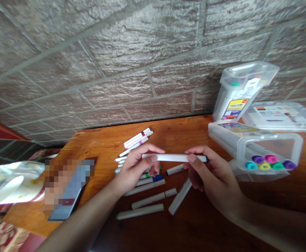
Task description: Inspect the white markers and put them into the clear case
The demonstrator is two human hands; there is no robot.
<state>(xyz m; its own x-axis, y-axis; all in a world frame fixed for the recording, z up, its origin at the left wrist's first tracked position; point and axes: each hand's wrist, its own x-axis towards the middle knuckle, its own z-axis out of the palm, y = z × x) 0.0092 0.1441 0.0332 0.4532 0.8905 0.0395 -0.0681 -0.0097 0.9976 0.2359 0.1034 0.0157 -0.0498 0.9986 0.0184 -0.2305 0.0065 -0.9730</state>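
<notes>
Both hands hold one white marker (172, 158) level above a wooden table (184, 133). My left hand (135, 166) pinches its left end between thumb and fingers. My right hand (208, 175) grips the right end, where a dark tip shows. Beneath the hands lie several loose white markers (147, 200) with coloured caps, and another bunch of white markers (138, 139) lies further back. Just right of my right hand, a clear plastic marker case (263, 150) lies on its side with coloured marker caps showing at its end.
A second clear case (243, 89) stands upright against the brick wall, with a flat clear lid (281, 115) beside it. At the left lie a phone (66, 196) with a blurred screen and a plastic bag (11, 182). The table's left edge drops off beside them.
</notes>
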